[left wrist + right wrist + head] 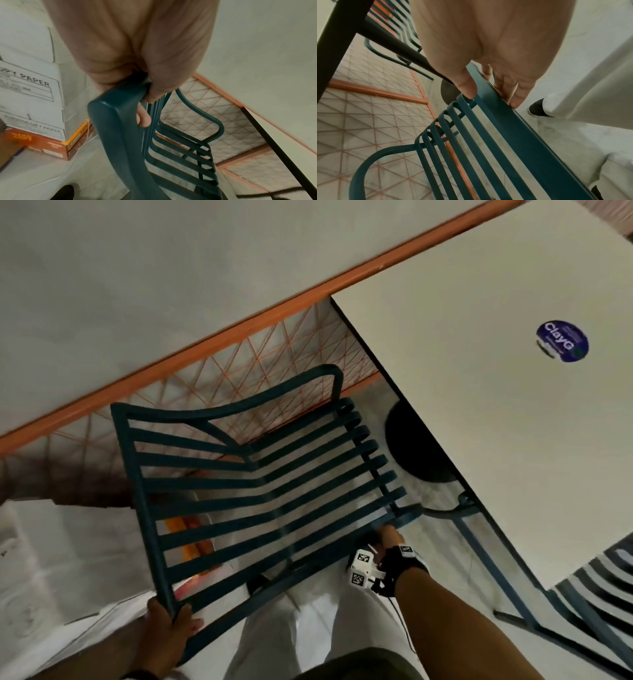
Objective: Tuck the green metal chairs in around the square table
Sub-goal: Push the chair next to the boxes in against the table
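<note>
Chair [260, 474] looks stiff, fairly heavy; left hand [171, 625] grips its backrest corner, right hand [388, 537] clamps the seat edge beside the tabletop [479, 371].

We wore loose white trousers [274, 642] and dark shoes [537, 108]. Our forearms were bare. On our right wrist sat a black strap [406, 563] carrying a small white block [361, 568] printed with black-and-white square markers, and a thin white cable [404, 621] trailed from it.
</note>
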{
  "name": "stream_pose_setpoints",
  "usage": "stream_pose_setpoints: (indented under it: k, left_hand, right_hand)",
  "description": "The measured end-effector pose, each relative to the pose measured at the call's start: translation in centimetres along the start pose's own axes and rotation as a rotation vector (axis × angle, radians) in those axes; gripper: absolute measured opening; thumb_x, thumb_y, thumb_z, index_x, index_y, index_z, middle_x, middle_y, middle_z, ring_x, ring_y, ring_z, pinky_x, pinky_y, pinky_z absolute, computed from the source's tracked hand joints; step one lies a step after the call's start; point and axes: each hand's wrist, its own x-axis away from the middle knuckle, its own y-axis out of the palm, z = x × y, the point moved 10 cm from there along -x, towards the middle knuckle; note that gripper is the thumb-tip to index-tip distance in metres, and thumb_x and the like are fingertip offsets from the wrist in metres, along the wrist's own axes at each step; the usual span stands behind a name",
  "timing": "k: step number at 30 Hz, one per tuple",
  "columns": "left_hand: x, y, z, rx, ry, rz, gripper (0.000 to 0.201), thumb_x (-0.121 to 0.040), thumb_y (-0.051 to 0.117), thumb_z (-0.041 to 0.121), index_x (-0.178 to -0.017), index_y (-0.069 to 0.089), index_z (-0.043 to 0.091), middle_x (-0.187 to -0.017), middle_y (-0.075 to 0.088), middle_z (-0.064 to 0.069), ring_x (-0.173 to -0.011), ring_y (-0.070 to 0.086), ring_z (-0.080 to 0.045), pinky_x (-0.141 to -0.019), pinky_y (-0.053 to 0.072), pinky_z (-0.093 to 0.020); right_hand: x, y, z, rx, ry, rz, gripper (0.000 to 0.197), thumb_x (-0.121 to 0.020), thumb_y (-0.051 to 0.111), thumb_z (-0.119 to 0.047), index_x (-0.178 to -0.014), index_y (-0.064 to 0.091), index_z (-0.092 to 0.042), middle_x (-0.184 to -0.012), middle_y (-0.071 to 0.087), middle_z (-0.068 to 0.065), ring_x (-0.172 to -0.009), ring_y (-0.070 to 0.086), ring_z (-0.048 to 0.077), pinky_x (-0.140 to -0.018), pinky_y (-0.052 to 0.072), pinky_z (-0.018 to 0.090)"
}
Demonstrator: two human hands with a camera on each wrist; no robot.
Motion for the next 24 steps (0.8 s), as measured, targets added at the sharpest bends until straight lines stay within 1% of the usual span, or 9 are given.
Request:
stream_pose_setpoints:
  k: [3,6,8,10,12,16,19,21,24]
  left_hand:
    - [3.2,1.3,1.8,0.075,0.046,0.026,0.024,-0.089,0.046,-0.018,-0.11,0.038,-0.008,-0.079,0.047,-0.016,-0.041,0.052,0.016,-0.053,0.042,0.001]
    - [2.2,2.3,-1.2,0.092,-0.066,0.023,0.044,-0.093,0.042,-0.014,-0.134,0.029,-0.01,-0.117,0.056,-0.033,-0.044,0.064,-0.001,-0.04,0.047,-0.009]
    - [2.6,2.8,-1.1,0.071,-0.096,0.03,0.049,-0.093,0.042,-0.012,-0.139,0.027,-0.009,-0.128,0.05,-0.03,-0.049,0.066,-0.002,-0.042,0.047,-0.008]
    - [3.2,2.7,0.4,0.028,-0.073,0.041,0.045,-0.091,0.045,-0.014,-0.133,0.03,-0.018,-0.113,0.049,-0.03,-0.063,0.069,-0.008,-0.053,0.048,-0.008]
    - [4.4,2.9,3.2,0.0,-0.025,0.029,0.042,-0.091,0.047,-0.012,-0.13,0.032,-0.019,-0.104,0.05,-0.031,-0.086,0.055,-0.032,-0.067,0.046,-0.031]
    - [3.6,2.5,2.2,-0.086,-0.046,0.068,0.033,-0.089,0.051,-0.012,-0.119,0.04,-0.012,-0.087,0.05,-0.02,-0.086,0.042,-0.033,-0.078,0.034,-0.042]
    - [2.9,2.5,-1.3,-0.158,-0.046,0.063,0.05,-0.084,0.059,-0.011,-0.128,0.036,-0.006,-0.113,0.055,-0.033,-0.099,0.053,-0.045,-0.092,0.043,-0.053]
    - [1.7,2.5,-3.3,-0.175,-0.007,0.078,0.066,-0.078,0.068,-0.01,-0.133,0.032,0.001,-0.124,0.051,-0.032,-0.114,0.05,-0.049,-0.099,0.04,-0.062]
    - [1.8,2.9,-4.0,-0.175,0.083,0.089,0.069,-0.081,0.064,-0.011,-0.139,0.028,-0.002,-0.133,0.046,-0.031,-0.121,0.045,-0.049,-0.103,0.038,-0.058]
  right_hand:
    - [-1.5,-0.9,-1.1,0.058,0.002,-0.033,0.031,-0.087,0.055,-0.023,-0.108,0.064,-0.002,-0.077,0.072,0.018,-0.062,0.069,0.037,-0.052,0.052,0.036]
    - [-3.0,-1.4,-0.3,-0.005,0.013,-0.079,0.033,-0.082,0.06,-0.032,-0.103,0.066,-0.008,-0.076,0.076,0.014,-0.074,0.072,0.037,-0.064,0.055,0.041]
    - [-4.4,-1.8,0.1,0.024,0.008,-0.088,0.036,-0.078,0.062,-0.036,-0.105,0.066,-0.012,-0.087,0.077,0.014,-0.083,0.072,0.037,-0.073,0.056,0.046]
    - [-7.4,-2.3,1.1,0.024,0.013,-0.086,0.037,-0.078,0.065,-0.032,-0.109,0.064,-0.013,-0.099,0.074,0.017,-0.091,0.069,0.039,-0.077,0.056,0.048]
    - [-7.1,-2.0,1.1,0.017,0.022,-0.101,0.036,-0.079,0.066,-0.024,-0.113,0.063,-0.011,-0.106,0.07,0.018,-0.096,0.066,0.039,-0.073,0.057,0.045]
    - [-7.1,-2.2,1.3,0.058,0.003,-0.088,0.037,-0.075,0.069,-0.029,-0.108,0.062,-0.014,-0.103,0.071,0.017,-0.091,0.068,0.036,-0.074,0.057,0.044]
    - [-5.6,-2.6,1.5,0.134,0.026,-0.107,0.053,-0.066,0.07,-0.048,-0.108,0.059,-0.017,-0.095,0.072,0.015,-0.087,0.07,0.036,-0.082,0.055,0.05]
    - [-2.3,-3.3,-0.4,0.262,-0.036,-0.057,0.044,-0.074,0.062,-0.046,-0.105,0.056,-0.016,-0.094,0.066,0.013,-0.087,0.066,0.034,-0.086,0.053,0.046]
    - [1.1,-5.2,-3.7,0.398,-0.204,0.076,0.046,-0.088,0.056,-0.038,-0.124,0.053,-0.01,-0.098,0.063,0.012,-0.084,0.063,0.032,-0.077,0.052,0.036]
